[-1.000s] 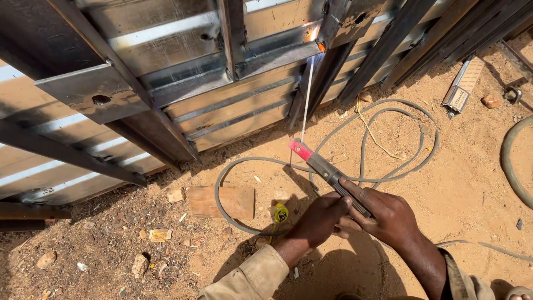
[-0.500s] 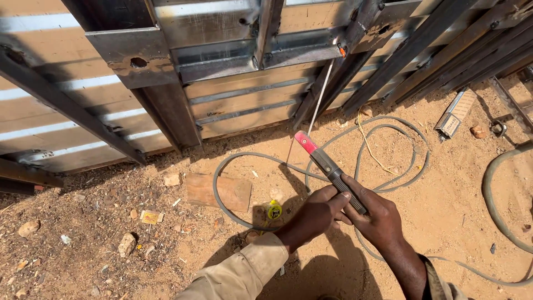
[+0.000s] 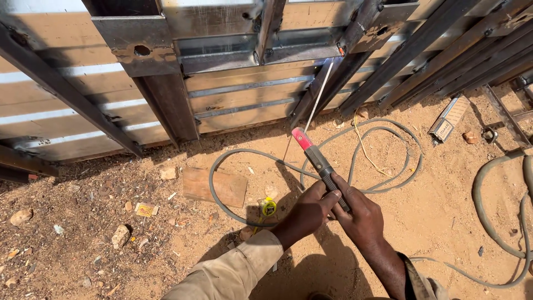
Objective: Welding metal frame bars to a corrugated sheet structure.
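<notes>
Both of my hands grip a welding electrode holder (image 3: 315, 156) with a red tip and a dark handle. My left hand (image 3: 306, 214) wraps the handle from the left and my right hand (image 3: 360, 214) clasps it from the right. A thin welding rod (image 3: 319, 94) runs from the red tip up to a joint on the metal gate frame (image 3: 233, 50). The frame is made of steel bars and corrugated sheet and stands on sandy ground.
A grey cable (image 3: 383, 166) coils on the sand behind the holder. A thicker hose (image 3: 488, 200) curves at the right. A flat wooden block (image 3: 215, 186), a yellow tape measure (image 3: 268, 207), an electrode box (image 3: 448, 118), stones and loose steel bars lie around.
The holder and both hands have shifted slightly right and lower in view, and the view has tilted down. The rod tip still points at the frame joint.
</notes>
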